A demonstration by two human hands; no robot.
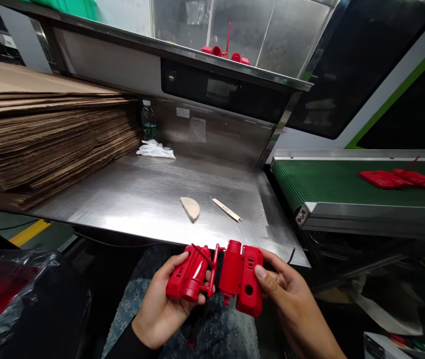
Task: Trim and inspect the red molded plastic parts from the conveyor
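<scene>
Red moulded plastic fills the lower centre of the frame: a two-part housing moulding (215, 276), its halves joined by a thin sprue, held in front of the near edge of a steel worktable (148, 199). The left hand (163, 304) cups the left half from below, thumb laid along its upper edge and fingers curled round its underside, so that the rounded shell sits in the crook of the fingers. The right hand (290, 299) grips the right half from the side, thumb pressed flat on the face beside a round hole, the other fingers hidden behind the part. Both hands are closed on the moulding.

Just above, on the worktable, lie a pale half-round pad (191, 208) and, near it to the right, a thin flat stick (226, 209). Farther back, toward the upper left, sit a white glove (155, 149), a water bottle (148, 119) and a tall stack of flattened cardboard (44, 134). At the right of the frame a green conveyor belt (320, 182) carries more red mouldings (401, 179). Small red parts (225, 52) rest on the ledge at top centre. A plastic bag (6, 289) occupies the lower left corner.
</scene>
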